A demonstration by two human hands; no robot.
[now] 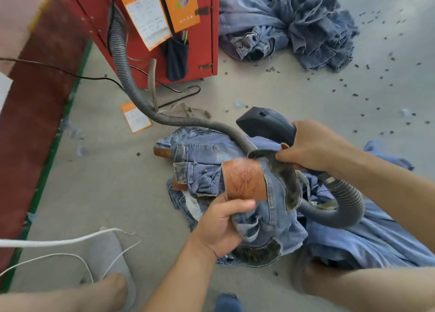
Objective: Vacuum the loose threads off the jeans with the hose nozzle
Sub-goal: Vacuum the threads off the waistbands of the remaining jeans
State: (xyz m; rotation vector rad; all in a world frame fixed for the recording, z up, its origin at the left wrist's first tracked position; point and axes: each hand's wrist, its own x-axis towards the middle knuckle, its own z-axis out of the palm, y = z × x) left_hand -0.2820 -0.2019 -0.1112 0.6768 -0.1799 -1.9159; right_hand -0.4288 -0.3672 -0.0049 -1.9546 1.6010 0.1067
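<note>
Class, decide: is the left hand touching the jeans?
Touching. The head view shows the left hand gripping a fold of the jeans, fingers curled round the denim.

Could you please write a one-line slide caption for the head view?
Left hand grips jeans while right hand holds the hose nozzle above them, beside a red cabinet.

Faded blue jeans (pixel 202 168), grey hose (pixel 131 85), seemingly red cabinet (pixel 202 52).
</note>
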